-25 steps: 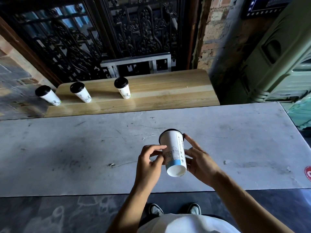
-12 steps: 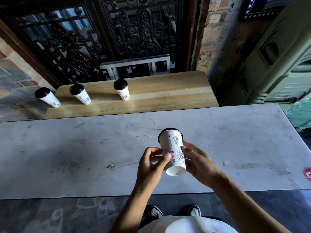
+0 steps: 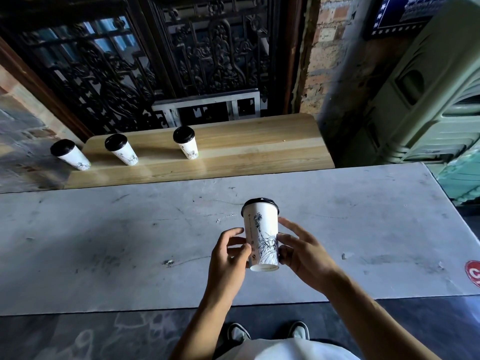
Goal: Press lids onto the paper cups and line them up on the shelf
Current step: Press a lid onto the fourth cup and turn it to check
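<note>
Paper cup [image 3: 261, 237] with black lid [image 3: 259, 202] held above the grey counter [image 3: 130, 242], near its front edge; left hand [image 3: 228, 255] pinches it, right hand [image 3: 304, 253] grips it with curled fingers; bare counter either side; three lidded cups [image 3: 122, 149] on wooden shelf [image 3: 259, 149], open room rightward; iron grille [image 3: 155, 61] behind.

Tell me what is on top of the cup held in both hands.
A black lid sits on the held cup, gripped between the left hand and right hand. The lid covers the inside, so any contents cannot be seen.
</note>
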Motion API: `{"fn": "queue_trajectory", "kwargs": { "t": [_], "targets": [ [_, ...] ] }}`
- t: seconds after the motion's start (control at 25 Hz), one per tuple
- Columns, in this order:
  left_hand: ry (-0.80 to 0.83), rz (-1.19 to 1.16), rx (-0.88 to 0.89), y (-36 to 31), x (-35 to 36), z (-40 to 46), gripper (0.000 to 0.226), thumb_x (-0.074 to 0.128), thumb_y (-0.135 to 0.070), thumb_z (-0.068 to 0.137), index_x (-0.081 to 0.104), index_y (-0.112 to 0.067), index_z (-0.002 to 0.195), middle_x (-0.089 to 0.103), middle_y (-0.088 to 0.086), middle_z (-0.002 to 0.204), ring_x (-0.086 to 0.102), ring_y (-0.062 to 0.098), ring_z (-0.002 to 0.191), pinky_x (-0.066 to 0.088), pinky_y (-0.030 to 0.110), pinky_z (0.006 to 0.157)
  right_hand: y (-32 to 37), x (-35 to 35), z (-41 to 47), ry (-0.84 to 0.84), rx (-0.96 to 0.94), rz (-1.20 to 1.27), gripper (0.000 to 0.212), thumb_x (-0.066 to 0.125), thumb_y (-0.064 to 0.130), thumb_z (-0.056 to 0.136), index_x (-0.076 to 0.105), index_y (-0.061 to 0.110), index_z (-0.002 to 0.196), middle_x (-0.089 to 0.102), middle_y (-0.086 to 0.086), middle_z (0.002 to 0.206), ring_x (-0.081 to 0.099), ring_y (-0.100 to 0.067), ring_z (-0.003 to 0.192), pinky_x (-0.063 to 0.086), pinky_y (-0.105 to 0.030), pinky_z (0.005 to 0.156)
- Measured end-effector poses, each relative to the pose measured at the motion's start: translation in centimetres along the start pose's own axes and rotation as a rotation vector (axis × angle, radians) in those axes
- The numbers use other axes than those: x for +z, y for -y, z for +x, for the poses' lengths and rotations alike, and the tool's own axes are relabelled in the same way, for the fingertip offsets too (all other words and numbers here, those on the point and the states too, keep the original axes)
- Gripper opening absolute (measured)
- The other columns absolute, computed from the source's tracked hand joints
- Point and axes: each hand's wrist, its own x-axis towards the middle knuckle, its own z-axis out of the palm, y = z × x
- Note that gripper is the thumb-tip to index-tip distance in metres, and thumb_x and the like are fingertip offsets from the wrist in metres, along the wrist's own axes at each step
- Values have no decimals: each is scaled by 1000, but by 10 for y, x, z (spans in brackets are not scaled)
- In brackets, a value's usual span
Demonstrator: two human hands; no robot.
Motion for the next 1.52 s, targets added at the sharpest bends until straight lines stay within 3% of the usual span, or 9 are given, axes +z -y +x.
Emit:
{"fn": "queue_trajectory", "kwargs": {
  "t": [0.12,0.24,0.36,0.64,0.8,0.96,1.08,1.28,1.52],
  "targets": [
    [9,-6,3,1,-2,2,22,67,-20,89,71,-35,105,78,-7,90,77,23,85,65,49,80,0,3,1,6,-4,-12,46,61,2,95,53,7,140,69,-16,87,52,-18,54,48,-30,53],
    [10,-11,12,1,-4,3,18,74,-31,87,69,-35,103,79,-12,87,76,11,81,64,40,76,-2,6,2,14,-4,-33,44,64,6,94,55,5,137,69,-20,97,52,-20,56,49,-31,55],
    [23,12,17,3,-8,8,18,74,-20,93,67,-34,104,80,-10,89,75,2,78,60,29,73,-3,12,6,3,4,-60,42,63,5,95,56,6,136,69,-20,92,52,-20,54,49,-32,54],
    [59,59,7,5,-29,35,25,72,-11,94,67,-23,115,76,-6,117,75,-4,84,63,37,88,1,28,27,64,22,-347,29,62,12,98,65,11,128,70,-15,99,55,-20,61,51,-30,58],
    [114,102,17,-2,-46,69,36,73,-10,89,68,-21,123,76,-12,121,76,-2,87,62,43,94,9,49,52,72,-24,-504,59,76,21,80,54,17,135,68,-19,97,59,-19,69,52,-29,61],
    [112,123,44,-15,-52,116,40,80,-22,77,68,-27,115,76,-13,116,78,8,92,61,51,93,23,68,96,-16,-88,-730,68,83,15,81,46,28,137,75,-11,102,66,-19,70,55,-31,61],
    [105,106,34,-23,-46,157,41,80,-10,83,61,-27,114,77,5,117,75,15,95,60,40,86,33,75,137,-62,-152,-874,68,84,12,78,50,22,136,71,-6,111,72,-22,76,61,-36,62],
    [105,126,15,-24,-28,235,52,80,-17,66,54,-36,108,77,1,113,75,12,101,60,43,96,48,63,216,-85,-226,-1043,75,79,45,58,59,21,126,70,4,119,68,-16,83,61,-42,76],
    [139,152,120,2,9,372,62,74,11,81,57,-23,130,71,4,124,71,-3,97,57,20,90,73,43,343,-89,-354,-1182,69,82,22,76,50,21,137,65,10,108,65,-11,86,42,-23,71]
  ]
}}
